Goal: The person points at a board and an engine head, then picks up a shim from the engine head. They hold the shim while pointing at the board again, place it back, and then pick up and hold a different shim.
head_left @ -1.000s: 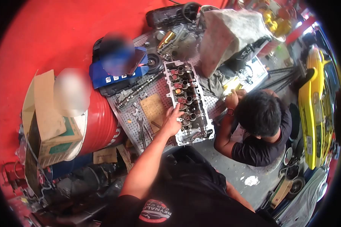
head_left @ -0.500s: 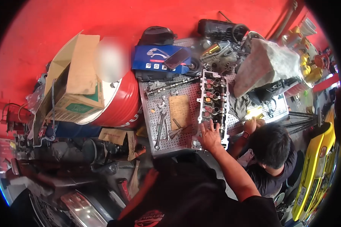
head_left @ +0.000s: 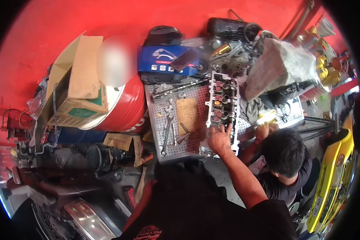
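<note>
My right hand (head_left: 220, 141) rests on the near end of a cylinder head (head_left: 223, 100), its fingers apart and touching the top. The head lies lengthwise on a perforated metal table (head_left: 152, 116), with shafts, round openings and reddish patches showing along it. My left arm hangs low beside my body; only a little of my left hand (head_left: 149, 186) shows, and its fingers are hidden. Left of the cylinder head lie a stained brown card (head_left: 187, 114), a wrench (head_left: 166, 136) and a camshaft (head_left: 182, 88).
A blue box (head_left: 156, 60) with a phone (head_left: 184, 60) on it sits at the back. A red drum (head_left: 128, 106) carrying a cardboard box (head_left: 82, 72) stands left. A grey cloth-like cover (head_left: 282, 68) lies right. A co-worker (head_left: 284, 160) crouches close on the right.
My right hand's fingers have drawn in somewhat and are less widely spread, still on the cylinder head. My left arm has shifted down and left, with less of it visible.
</note>
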`<move>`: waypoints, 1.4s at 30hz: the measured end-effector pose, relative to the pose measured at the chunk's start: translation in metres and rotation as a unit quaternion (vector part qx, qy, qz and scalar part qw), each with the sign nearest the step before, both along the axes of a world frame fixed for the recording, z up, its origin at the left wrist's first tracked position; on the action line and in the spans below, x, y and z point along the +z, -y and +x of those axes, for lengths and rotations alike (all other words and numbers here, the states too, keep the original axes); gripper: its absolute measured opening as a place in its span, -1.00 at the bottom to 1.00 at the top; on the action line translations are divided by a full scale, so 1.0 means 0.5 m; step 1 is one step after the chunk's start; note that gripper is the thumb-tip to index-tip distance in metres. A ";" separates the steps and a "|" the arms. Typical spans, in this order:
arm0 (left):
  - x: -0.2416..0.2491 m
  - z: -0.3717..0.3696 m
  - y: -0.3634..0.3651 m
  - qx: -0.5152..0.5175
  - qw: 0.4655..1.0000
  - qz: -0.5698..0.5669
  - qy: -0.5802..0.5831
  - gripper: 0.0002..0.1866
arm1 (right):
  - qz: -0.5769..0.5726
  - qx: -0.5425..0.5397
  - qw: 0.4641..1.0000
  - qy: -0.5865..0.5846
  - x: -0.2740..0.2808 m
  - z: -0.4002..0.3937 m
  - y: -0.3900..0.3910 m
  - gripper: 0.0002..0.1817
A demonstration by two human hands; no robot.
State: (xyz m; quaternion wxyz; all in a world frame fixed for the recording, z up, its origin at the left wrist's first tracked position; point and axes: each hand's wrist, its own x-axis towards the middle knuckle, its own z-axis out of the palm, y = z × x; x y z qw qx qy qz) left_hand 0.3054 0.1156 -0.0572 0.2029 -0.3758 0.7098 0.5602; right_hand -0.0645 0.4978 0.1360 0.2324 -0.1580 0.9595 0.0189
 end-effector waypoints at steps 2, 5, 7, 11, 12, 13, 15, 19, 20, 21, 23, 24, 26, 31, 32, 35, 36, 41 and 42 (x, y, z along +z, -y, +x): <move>0.044 -0.043 -0.004 0.002 1.000 -0.001 0.002 -0.59 | 0.000 -0.002 1.000 -0.020 -0.015 0.001 0.001 -0.40; 0.182 -0.139 -0.043 -0.100 0.987 -0.124 -0.008 -0.58 | 0.000 0.000 0.999 -0.044 -0.003 0.017 0.010 -0.35; 0.103 -0.113 0.009 -0.145 0.978 -0.150 -0.030 -0.57 | -0.010 -0.006 0.998 -0.067 -0.021 0.027 0.015 -0.33; 0.094 -0.138 0.049 -0.172 0.975 -0.143 -0.005 -0.51 | 0.001 -0.012 0.998 -0.066 -0.004 0.021 0.028 -0.42; 0.087 -0.143 0.061 -0.177 0.974 -0.142 -0.002 -0.49 | 0.005 -0.016 0.998 -0.061 -0.004 0.021 0.030 -0.43; 0.079 -0.151 0.073 -0.181 0.973 -0.142 0.001 -0.47 | 0.009 -0.019 0.998 -0.056 -0.004 0.019 0.032 -0.43; 0.080 -0.178 0.098 -0.213 0.965 -0.155 0.012 -0.44 | 0.008 -0.034 0.998 -0.049 -0.009 0.009 0.038 -0.44; 0.112 -0.219 0.136 -0.262 0.951 -0.163 0.014 -0.39 | -0.004 -0.046 0.998 -0.045 -0.011 0.007 0.047 -0.46; 0.109 -0.241 0.149 -0.246 0.956 -0.158 0.012 -0.39 | -0.001 -0.048 0.998 -0.037 -0.011 -0.007 0.046 -0.46; 0.112 -0.251 0.160 -0.231 0.961 -0.149 0.018 -0.38 | 0.003 -0.050 0.999 -0.020 -0.009 -0.004 0.047 -0.46; 0.121 -0.260 0.176 -0.199 0.971 -0.125 0.037 -0.38 | 0.018 -0.099 0.995 0.001 0.009 -0.025 0.051 -0.56; 0.125 -0.273 0.188 -0.180 0.976 -0.111 0.045 -0.38 | -0.014 -0.104 0.994 -0.030 0.006 -0.030 0.044 -0.64; 0.099 -0.285 0.213 -0.166 0.974 -0.144 0.045 -0.39 | -0.060 -0.131 0.987 -0.077 -0.020 -0.046 0.020 -0.76; 0.065 -0.361 0.251 -0.210 0.968 -0.140 -0.012 -0.47 | 0.028 -0.265 0.960 -0.088 -0.017 -0.075 0.048 -0.80; 0.065 -0.380 0.256 -0.211 0.969 -0.130 -0.016 -0.49 | 0.040 -0.281 0.955 -0.086 -0.020 -0.079 0.054 -0.79; 0.067 -0.429 0.276 -0.250 0.961 -0.120 0.004 -0.52 | 0.073 -0.327 0.939 -0.079 -0.028 -0.087 0.072 -0.74; 0.054 -0.429 0.289 -0.249 0.960 -0.123 -0.019 -0.53 | 0.082 -0.336 0.935 -0.078 -0.034 -0.092 0.078 -0.73; 0.054 -0.452 0.326 -0.250 0.964 -0.084 0.022 -0.56 | 0.110 -0.369 0.922 -0.052 -0.024 -0.113 0.099 -0.69; 0.051 -0.465 0.331 -0.250 0.964 -0.095 0.001 -0.57 | 0.082 -0.369 0.923 -0.066 -0.022 -0.111 0.099 -0.69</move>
